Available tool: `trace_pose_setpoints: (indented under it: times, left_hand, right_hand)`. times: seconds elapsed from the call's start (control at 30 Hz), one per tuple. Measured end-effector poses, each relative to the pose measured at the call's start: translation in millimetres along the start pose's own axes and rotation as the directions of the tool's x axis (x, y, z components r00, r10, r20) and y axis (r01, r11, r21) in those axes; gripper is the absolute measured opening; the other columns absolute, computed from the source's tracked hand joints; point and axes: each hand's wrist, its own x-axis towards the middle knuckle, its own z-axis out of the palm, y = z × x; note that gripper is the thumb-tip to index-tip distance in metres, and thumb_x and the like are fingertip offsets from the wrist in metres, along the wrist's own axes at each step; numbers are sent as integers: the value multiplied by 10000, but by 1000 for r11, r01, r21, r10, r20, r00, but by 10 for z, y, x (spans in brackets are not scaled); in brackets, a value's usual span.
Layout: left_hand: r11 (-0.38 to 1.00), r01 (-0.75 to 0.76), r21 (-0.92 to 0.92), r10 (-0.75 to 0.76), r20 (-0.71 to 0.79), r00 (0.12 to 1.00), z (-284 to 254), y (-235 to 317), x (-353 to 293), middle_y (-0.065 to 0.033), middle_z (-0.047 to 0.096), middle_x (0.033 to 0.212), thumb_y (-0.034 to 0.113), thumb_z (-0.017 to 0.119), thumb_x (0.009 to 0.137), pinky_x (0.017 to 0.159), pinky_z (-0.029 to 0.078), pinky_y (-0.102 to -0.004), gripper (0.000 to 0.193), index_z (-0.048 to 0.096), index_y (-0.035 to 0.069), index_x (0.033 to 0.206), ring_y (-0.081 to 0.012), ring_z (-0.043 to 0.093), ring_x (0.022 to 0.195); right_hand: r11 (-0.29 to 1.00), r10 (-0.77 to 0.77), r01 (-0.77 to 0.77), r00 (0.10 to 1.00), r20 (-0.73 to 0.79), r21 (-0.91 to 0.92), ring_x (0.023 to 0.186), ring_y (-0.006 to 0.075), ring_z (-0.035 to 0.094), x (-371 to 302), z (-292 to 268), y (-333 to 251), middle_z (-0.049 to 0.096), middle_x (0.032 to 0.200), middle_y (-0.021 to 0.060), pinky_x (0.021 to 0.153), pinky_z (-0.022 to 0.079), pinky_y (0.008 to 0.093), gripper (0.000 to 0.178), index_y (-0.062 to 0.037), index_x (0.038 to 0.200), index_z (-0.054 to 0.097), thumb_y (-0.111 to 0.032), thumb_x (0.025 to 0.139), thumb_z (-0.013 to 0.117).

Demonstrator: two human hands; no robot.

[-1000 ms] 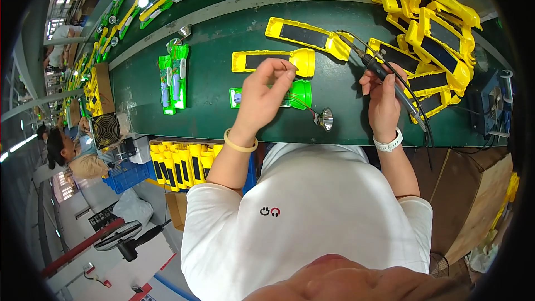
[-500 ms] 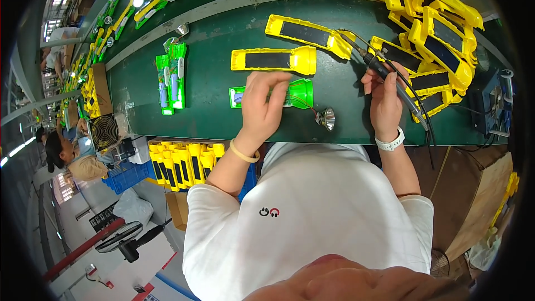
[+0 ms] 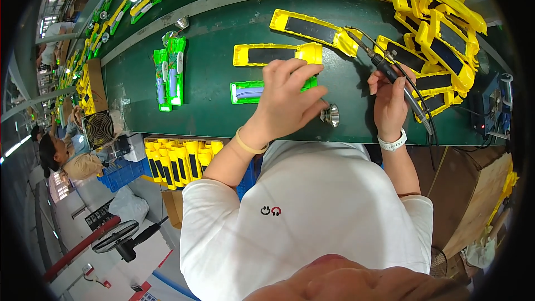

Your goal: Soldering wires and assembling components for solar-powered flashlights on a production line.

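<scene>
My left hand (image 3: 290, 97) hovers over a green flashlight half-shell (image 3: 234, 93), fingers spread and apparently empty. A blue battery (image 3: 249, 93) shows in the shell's left end; the hand hides its middle. Beside my fingertips lies a silver reflector (image 3: 332, 116), at the shell's right end. My right hand (image 3: 388, 108) is closed around a soldering iron (image 3: 385, 68), its thin tip pointing up and left. A yellow half-shell with a black panel (image 3: 310, 53) rests just beyond the green one. Farther back, another yellow half-shell (image 3: 337, 36) lies at a slant near the iron's tip.
Yellow shells (image 3: 446, 44) are heaped at the right. Two green shells (image 3: 177, 72) with reflectors stand left. A soldering station (image 3: 484, 108) sits at the right edge. Below the bench, a box holds yellow shells (image 3: 178, 161). A person (image 3: 72, 153) is at the far left.
My left hand has moved right across the green half-shell toward the reflector, and its fingers have spread. The battery end is now uncovered. My right hand still holds the soldering iron.
</scene>
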Motion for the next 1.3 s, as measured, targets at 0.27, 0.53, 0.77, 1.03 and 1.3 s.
trace_pose_setpoints:
  times: [0.27, 0.53, 0.77, 1.03, 1.3]
  left_hand:
    - [970, 241, 7, -239, -114, 964, 44, -97, -137, -52, 516, 685, 58, 712, 681, 628, 374, -363, 197, 613, 82, 850, -252, 482, 660]
    - [985, 172, 17, -170, -61, 983, -122, -359, -139, -106, 543, 867, 42, 677, 713, 716, 447, -347, 197, 654, 75, 906, -275, 528, 832]
    - [948, 314, -47, -313, 38, 949, -126, -426, -71, -78, 589, 740, 62, 642, 765, 615, 474, -324, 148, 652, 78, 912, -247, 578, 683]
    - [955, 295, 31, -297, 143, 944, -134, -472, -47, -74, 585, 758, 87, 628, 733, 643, 476, -367, 73, 635, 73, 804, -259, 580, 760]
    - [962, 265, 67, -272, 160, 949, -130, -490, -17, -69, 558, 717, 81, 631, 716, 618, 470, -370, 74, 635, 76, 789, -258, 566, 713]
  right_hand:
    - [1000, -17, 16, 1000, 24, 19, 768, 186, 559, 13, 1, -7, 581, 921, 140, 637, 415, 274, 282, -64, 1163, 406, -267, 966, 417]
    - [995, 88, -81, 987, 131, -58, 556, 137, 508, -30, -3, -113, 549, 845, 108, 484, 387, 227, 286, -67, 1057, 408, -252, 899, 560]
    - [971, 205, -180, 965, 164, -156, 512, 89, 472, 77, 266, -180, 528, 742, 59, 454, 391, 215, 254, -66, 949, 375, -78, 847, 608]
    - [920, 255, -161, 938, 235, -357, 536, 51, 485, 110, 276, -11, 541, 713, 24, 480, 394, 189, 249, -52, 896, 402, -77, 824, 639]
    - [877, 252, -121, 940, 231, -466, 655, 52, 437, 92, 268, 84, 492, 746, 4, 575, 384, 214, 251, -41, 857, 443, -114, 800, 676]
